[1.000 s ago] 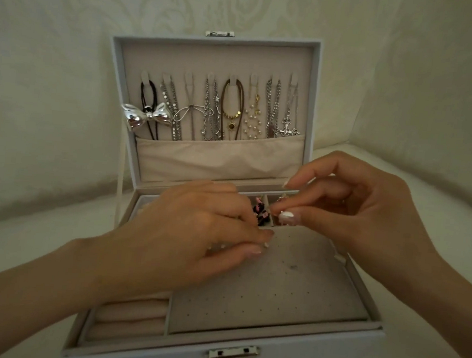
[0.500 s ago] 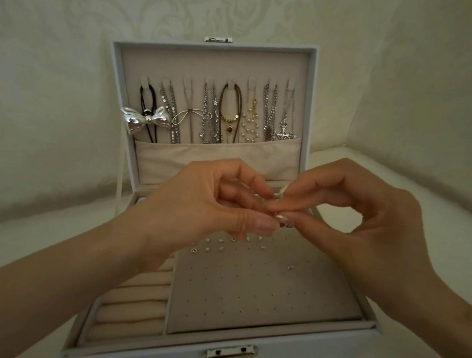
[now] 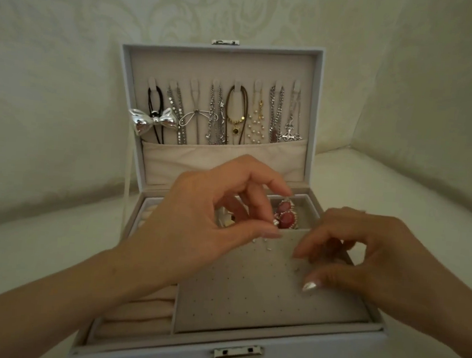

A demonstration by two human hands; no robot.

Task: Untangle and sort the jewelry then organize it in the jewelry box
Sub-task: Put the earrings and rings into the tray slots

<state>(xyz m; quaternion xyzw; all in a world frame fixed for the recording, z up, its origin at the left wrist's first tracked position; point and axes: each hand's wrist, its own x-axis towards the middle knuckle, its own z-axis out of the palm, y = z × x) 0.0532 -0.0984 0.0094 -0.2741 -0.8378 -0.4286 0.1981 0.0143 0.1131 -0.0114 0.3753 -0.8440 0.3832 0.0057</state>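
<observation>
I'm pinching a stud [image 3: 276,223] in my left hand [image 3: 208,224]; my right hand [image 3: 369,262] is resting curled on the pad [image 3: 248,298], grip unclear.

Seen from above, a person's left hand [image 3: 198,218] and right hand [image 3: 378,260] extend from bare forearms, with long, neatly shaped nails, the right thumbnail [image 3: 311,286] in pearly silver-white polish and the left thumbnail [image 3: 271,234] in a pale gloss.

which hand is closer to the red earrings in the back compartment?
Left hand: its fingertips, pinching a small stud, sit right beside the red earrings. Right hand is nearer the camera, over the dotted pad.
</observation>
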